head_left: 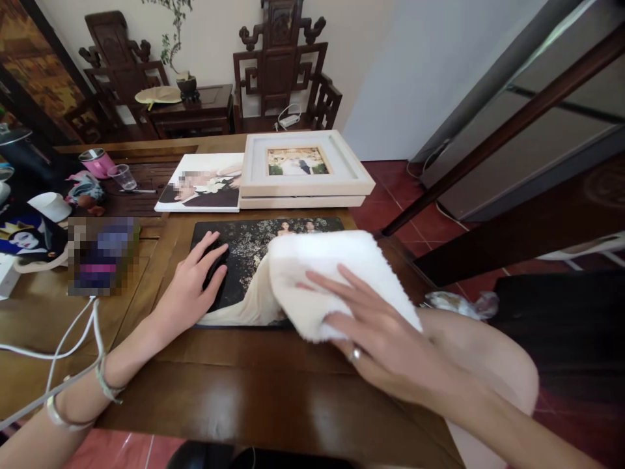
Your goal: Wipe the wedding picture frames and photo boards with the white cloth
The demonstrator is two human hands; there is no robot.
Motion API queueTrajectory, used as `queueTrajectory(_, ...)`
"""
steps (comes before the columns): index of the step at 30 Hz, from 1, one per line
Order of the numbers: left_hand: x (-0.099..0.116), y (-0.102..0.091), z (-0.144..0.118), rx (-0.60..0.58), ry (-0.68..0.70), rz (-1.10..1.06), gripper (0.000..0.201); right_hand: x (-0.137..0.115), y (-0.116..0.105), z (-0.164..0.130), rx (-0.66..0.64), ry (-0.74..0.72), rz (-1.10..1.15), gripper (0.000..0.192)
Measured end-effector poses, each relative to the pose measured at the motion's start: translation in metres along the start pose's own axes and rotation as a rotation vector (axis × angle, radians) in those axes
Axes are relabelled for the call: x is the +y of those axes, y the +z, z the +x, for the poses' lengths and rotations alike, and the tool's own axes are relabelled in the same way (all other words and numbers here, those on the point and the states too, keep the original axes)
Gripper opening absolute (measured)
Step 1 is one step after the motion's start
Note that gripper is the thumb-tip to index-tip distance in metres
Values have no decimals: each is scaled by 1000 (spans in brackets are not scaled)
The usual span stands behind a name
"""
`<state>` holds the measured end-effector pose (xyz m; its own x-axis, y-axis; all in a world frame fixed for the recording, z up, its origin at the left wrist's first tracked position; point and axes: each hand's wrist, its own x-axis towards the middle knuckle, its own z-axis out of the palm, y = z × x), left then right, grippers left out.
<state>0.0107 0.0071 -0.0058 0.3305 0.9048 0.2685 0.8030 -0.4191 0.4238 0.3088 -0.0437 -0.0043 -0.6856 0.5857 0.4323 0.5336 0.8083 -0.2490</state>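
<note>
A dark photo print [249, 251] lies flat on the wooden table [244, 397] in front of me. My left hand [193, 286] rests flat on its left edge, fingers spread. My right hand [375, 332] presses a white fluffy cloth [332, 273] down on the right part of the print. A ring shows on that hand. The cloth hides the print's right side.
Behind the print lie a second photo print [202, 184] and a stack of pale framed pictures [303, 170]. Cups and clutter [97, 169] sit at the left, with a white cable [63, 345]. Carved dark chairs [283, 71] stand at the back. The table's edge drops off to the right.
</note>
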Motion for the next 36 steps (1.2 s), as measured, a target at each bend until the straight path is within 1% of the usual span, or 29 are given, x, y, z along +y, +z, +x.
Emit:
queueTrajectory(2, -1, 0, 1, -4, -18, 18, 46, -11, -5, -1, -68, -79, 78, 25)
queueTrajectory(3, -1, 1, 1, -15, -28, 31, 48, -10, -8, 1, -98, -111, 120, 26)
queueTrajectory(5, -3, 1, 1, -45, -37, 57, 50, 4, -14, 6, -147, -127, 181, 23)
queueTrajectory(6, -4, 1, 1, -59, -37, 66, 51, 16, -17, 9, -160, -104, 191, 21)
queueTrajectory(8, -6, 1, 1, -79, -32, 73, 52, 44, -21, 18, -169, -6, 166, 18)
queueTrajectory(11, -8, 1, 1, -91, -26, 70, 52, 84, -21, 30, -134, 158, 105, 23)
queueTrajectory(13, -9, 0, 1, -86, -23, 63, 52, 99, -15, 34, -85, 221, 80, 26)
queueTrajectory(14, -9, 0, 1, -83, -24, 59, 52, 102, -12, 34, -61, 238, 72, 26)
queueTrajectory(15, -9, 0, 1, -79, -26, 55, 52, 102, -8, 33, -34, 242, 65, 25)
queueTrajectory(17, -9, -1, 1, -74, -36, 47, 52, 92, -1, 27, 26, 210, 44, 21)
queueTrajectory(19, -9, -1, 2, -76, -43, 41, 52, 70, 0, 16, 75, 139, 22, 16)
queueTrajectory(20, -9, -1, 2, -76, -41, 38, 52, 56, -1, 8, 75, 93, 19, 15)
queueTrajectory(21, -9, -1, 2, -77, -38, 37, 52, 41, -3, 1, 49, 58, 29, 15)
queueTrajectory(24, -8, 0, 3, -77, -23, 42, 51, 0, -16, -21, -84, -31, 83, 23)
queueTrajectory(26, -8, 0, 3, -77, -17, 50, 51, -15, -25, -30, -146, -97, 110, 23)
queueTrajectory(27, -7, 0, 3, -75, -16, 52, 51, -17, -28, -31, -172, -121, 118, 23)
queueTrajectory(28, -7, 0, 4, -76, -15, 52, 51, -15, -31, -31, -192, -140, 125, 23)
queueTrajectory(30, -7, 0, 4, -79, -10, 52, 52, -2, -34, -25, -214, -141, 123, 26)
queueTrajectory(32, -7, -2, 4, -88, -3, 57, 52, 20, -35, -15, -197, -106, 106, 27)
queueTrajectory(36, -7, -4, 3, -110, -2, 72, 52, 67, -32, 10, -125, 13, 82, 20)
